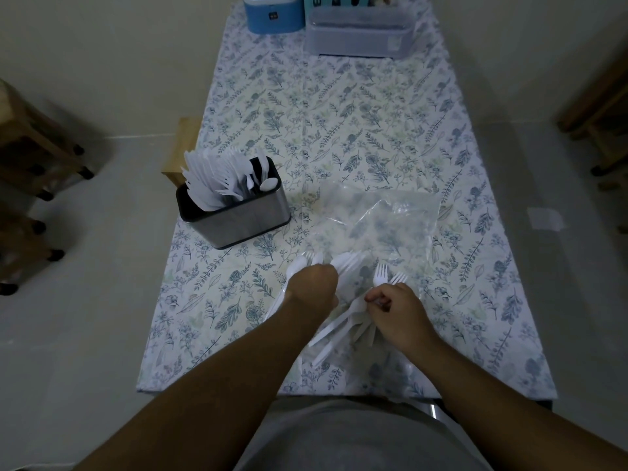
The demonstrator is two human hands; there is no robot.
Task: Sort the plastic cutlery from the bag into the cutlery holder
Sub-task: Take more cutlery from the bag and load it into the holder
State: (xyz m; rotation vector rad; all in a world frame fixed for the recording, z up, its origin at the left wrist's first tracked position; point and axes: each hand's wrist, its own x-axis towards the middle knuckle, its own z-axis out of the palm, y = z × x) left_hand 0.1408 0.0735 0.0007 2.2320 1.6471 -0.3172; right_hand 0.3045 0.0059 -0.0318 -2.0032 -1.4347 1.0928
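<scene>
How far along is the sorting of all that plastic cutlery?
Mostly done, it seems: the steel-sided cutlery holder already stands full of white plastic pieces. The left hand and right hand each grip some of the loose white forks and spoons. The clear plastic bag looks nearly flat.

head view, steeply down over table (339, 130)

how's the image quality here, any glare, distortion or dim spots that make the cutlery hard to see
Head view: dim, bluish light overall; wide-angle lens bows the table edges and walls; the clear bag shows soft glare on its creases; white cutlery under the left hand and right hand blends together, so single pieces are hard to separate; the cutlery holder reads clearly; far containers are cropped and soft.
</scene>
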